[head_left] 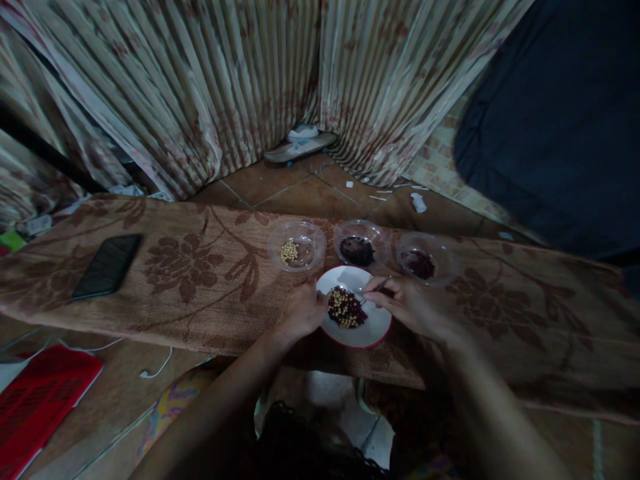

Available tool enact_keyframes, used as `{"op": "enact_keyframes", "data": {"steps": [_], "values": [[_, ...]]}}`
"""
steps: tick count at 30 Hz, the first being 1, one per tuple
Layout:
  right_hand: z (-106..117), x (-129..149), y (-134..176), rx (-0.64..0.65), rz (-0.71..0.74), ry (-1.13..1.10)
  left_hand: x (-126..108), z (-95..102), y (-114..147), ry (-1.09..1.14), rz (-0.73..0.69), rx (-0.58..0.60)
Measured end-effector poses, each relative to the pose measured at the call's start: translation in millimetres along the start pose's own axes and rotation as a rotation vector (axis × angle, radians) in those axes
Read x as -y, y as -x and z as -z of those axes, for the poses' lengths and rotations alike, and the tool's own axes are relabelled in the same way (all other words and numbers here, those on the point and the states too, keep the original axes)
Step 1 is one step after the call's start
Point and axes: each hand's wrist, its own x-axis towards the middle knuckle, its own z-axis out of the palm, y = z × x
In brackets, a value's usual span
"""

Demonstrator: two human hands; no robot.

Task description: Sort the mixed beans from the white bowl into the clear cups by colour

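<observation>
A white plate (377, 323) with a red rim holds a mixed heap of yellow and dark red beans (346, 308), some nearly black. My left hand (304, 308) is closed on the plate's left edge, thumb over the rim. Above the plate's right side, my right hand (400, 300) pinches a slim metal utensil (383, 285); its tip is by the beans, too small to tell spoon from fork. Just behind the plate stand three clear plastic bowls: one with yellow beans (289, 253), one with black beans (357, 251), one with dark red beans (420, 264).
The long narrow table has a brown flowered cloth (230, 313). A black phone (107, 265) lies at its left. Beyond are striped curtains (260, 80), a skateboard (301, 147) and paper scraps (419, 203) on the tiles. A red bag-like item (50, 390) and white cable (157, 367) lie front left.
</observation>
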Motion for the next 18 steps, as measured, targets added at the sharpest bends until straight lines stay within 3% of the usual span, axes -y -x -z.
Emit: {"op": "enact_keyframes", "data": {"steps": [18], "values": [[1.6, -0.4, 0.7, 0.002, -0.031, 0.038, 2.0, -3.8, -0.7, 0.017, 0.026, -0.004]]}}
